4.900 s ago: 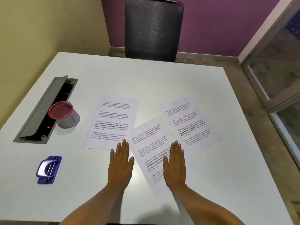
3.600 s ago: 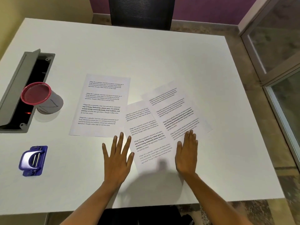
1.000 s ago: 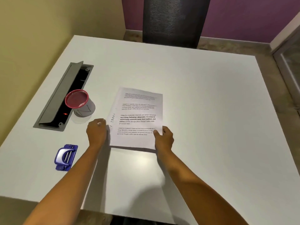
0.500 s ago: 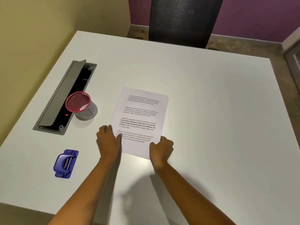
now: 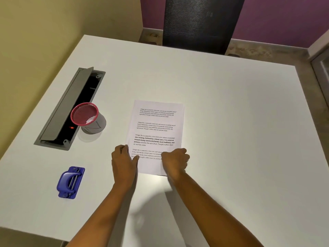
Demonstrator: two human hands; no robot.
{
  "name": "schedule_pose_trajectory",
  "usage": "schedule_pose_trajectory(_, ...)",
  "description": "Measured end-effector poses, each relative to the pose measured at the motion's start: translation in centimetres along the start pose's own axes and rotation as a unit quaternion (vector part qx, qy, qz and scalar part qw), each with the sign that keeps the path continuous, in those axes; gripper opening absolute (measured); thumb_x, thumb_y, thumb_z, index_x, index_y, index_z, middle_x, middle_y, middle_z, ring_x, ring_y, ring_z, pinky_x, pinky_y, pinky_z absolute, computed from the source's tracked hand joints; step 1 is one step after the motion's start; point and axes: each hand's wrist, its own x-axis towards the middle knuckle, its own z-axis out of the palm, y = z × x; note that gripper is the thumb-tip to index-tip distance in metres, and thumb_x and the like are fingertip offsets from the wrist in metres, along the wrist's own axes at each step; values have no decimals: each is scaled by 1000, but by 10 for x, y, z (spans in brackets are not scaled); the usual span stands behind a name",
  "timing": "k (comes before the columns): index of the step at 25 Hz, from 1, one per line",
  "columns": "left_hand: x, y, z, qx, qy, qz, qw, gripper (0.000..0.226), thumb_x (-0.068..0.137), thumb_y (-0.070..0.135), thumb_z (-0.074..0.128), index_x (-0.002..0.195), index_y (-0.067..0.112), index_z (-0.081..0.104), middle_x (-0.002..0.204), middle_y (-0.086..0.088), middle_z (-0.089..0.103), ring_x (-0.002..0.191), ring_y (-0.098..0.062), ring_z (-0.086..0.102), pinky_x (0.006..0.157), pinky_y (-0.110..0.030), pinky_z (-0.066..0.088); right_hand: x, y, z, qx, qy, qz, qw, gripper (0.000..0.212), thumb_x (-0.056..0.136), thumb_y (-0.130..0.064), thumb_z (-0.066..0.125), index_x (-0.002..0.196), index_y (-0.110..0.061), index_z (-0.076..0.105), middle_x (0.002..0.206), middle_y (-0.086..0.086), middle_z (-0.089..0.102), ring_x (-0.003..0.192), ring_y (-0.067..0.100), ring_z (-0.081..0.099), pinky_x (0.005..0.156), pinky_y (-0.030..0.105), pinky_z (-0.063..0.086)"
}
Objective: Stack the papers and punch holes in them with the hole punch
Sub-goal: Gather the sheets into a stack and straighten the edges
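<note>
- I see one table (image 5: 222, 107), white, smooth and matte, square-cornered, filling most of my view.
- One chair (image 5: 201, 22) stands at its far edge, its back a dark, finely ribbed mesh.
- One cable tray (image 5: 58, 111) is sunk into the tabletop on the left: a long grey rectangle with its flap tilted open and a black interior where a single red light glows.
- One paper stack (image 5: 158, 129) lies flat near the table's middle, its edges squared so it reads as a single white printed sheet; I cannot count the sheets in it.
- My two hands sit on the stack's near end. The left hand (image 5: 123, 161) rests at the left edge, fingers curled loosely, thumb lying on the page, not clenched around anything. The right hand (image 5: 175, 160) is bunched into a loose fist over the right near corner; I cannot tell whether it pinches the paper.
- One pen cup (image 5: 89, 118), a round wire-mesh cylinder with a pink rim, stands beside the tray, something white crumpled inside.
- One hole punch (image 5: 70, 182), glossy blue plastic with a rounded lever, sits untouched left of my left hand, well apart from the stack.
</note>
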Motion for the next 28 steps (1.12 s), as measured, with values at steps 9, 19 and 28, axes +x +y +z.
schedule_pose_trajectory(9, -27, 9, 5, 11, -14, 18, 1000, 51, 80, 17, 75, 123, -1, 57, 126, -15, 55, 112, -35, 51, 92, -41, 47, 7, 19, -24, 138, -92, -19, 986, 45, 56, -27, 64, 99, -14, 64, 98, 5, 70, 89, 29, 66, 86, 40, 56)
schedule_pose_trajectory(19, -78, 13, 8, -52, -26, -15, 998, 47, 81, 29, 75, 118, 6, 58, 121, -8, 58, 115, -29, 47, 94, -37, 39, 4, 79, -80, -2, 3, -239, 971, 27, 90, -5, 53, 112, -9, 68, 106, 7, 72, 78, 17, 59, 61, 16, 42)
schedule_pose_trajectory(28, -64, 64, -35, -328, -82, -45, 940, 41, 100, 31, 47, 139, 19, 42, 125, 4, 56, 108, -12, 55, 85, -19, 42, -20, 103, -133, 107, -8, -310, 945, 31, 85, -4, 62, 86, -35, 67, 77, -31, 70, 75, -6, 66, 69, 15, 49)
